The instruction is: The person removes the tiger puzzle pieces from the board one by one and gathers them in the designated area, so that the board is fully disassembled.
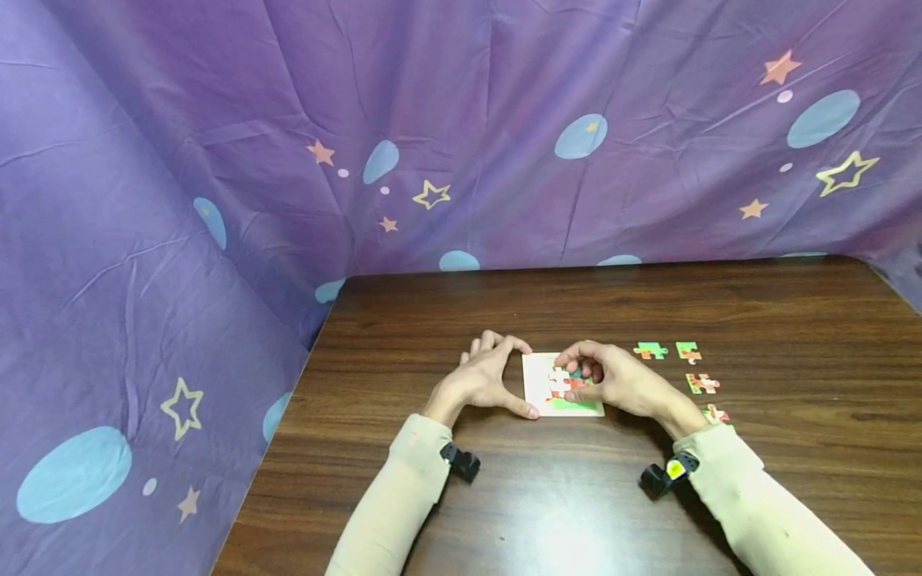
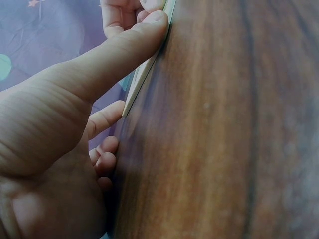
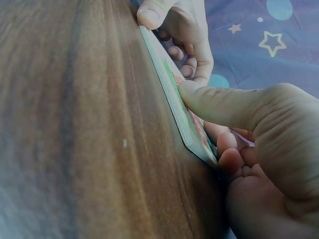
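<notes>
A small pale puzzle board (image 1: 534, 382) lies flat on the table with red, green and blue-green pieces set in its right part. My left hand (image 1: 484, 381) holds the board's left side, thumb at the near corner and index finger at the far one. Over the board, my right hand (image 1: 621, 379) curls in, thumb and index finger pinching at a red puzzle piece (image 1: 575, 385). From the right wrist, the thumb tip presses low over the red part of the picture; the fingers hide much of that piece.
Right of the board lie several loose jigsaw pieces: a green-and-blue one (image 1: 651, 350), a green corner one (image 1: 688, 352), a red-and-white one (image 1: 703, 383) and another (image 1: 716, 414) partly behind the right wrist. A purple curtain (image 1: 504, 144) hangs behind the brown wooden table (image 1: 403, 320).
</notes>
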Available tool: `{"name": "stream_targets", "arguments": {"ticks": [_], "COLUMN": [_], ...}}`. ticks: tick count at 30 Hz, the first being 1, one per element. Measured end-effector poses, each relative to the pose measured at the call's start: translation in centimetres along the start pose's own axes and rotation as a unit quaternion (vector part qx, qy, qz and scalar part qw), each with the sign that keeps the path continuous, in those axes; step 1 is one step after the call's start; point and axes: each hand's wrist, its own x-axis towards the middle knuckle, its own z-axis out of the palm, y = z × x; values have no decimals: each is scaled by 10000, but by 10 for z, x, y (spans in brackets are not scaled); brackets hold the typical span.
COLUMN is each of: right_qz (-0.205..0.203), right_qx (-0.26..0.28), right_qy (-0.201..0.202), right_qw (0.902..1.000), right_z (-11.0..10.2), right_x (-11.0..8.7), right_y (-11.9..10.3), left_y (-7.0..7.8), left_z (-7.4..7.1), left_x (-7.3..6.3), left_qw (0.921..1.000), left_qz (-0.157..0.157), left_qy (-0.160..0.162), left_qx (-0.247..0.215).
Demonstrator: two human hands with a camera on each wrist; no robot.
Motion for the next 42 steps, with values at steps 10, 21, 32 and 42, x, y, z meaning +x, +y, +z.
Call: {"name": "stream_targets", "arguments": {"ticks": [10,21,32,42], "right_qz": [7,-90,60,202], "right_qx": [-45,-173,-40,210], "right_qy": [91,164,155,135], "right_qw": [9999,9997,9999,9995], "right_z": [0,2,3,-2], "right_x": [-1,-3,-1,0], "right_y": [0,2,7,7], "left_y": [3,7,13,12], "left_z": [-2,-6,-10,-7], "left_x": [-1,-6,-12,-8], "left_qw": [10000,9999,9999,9998], "left_qz": [-25,43,3,-126], "left_qy": [-47,-79,-132,-132], "left_qx": [34,94,60,-11]}}
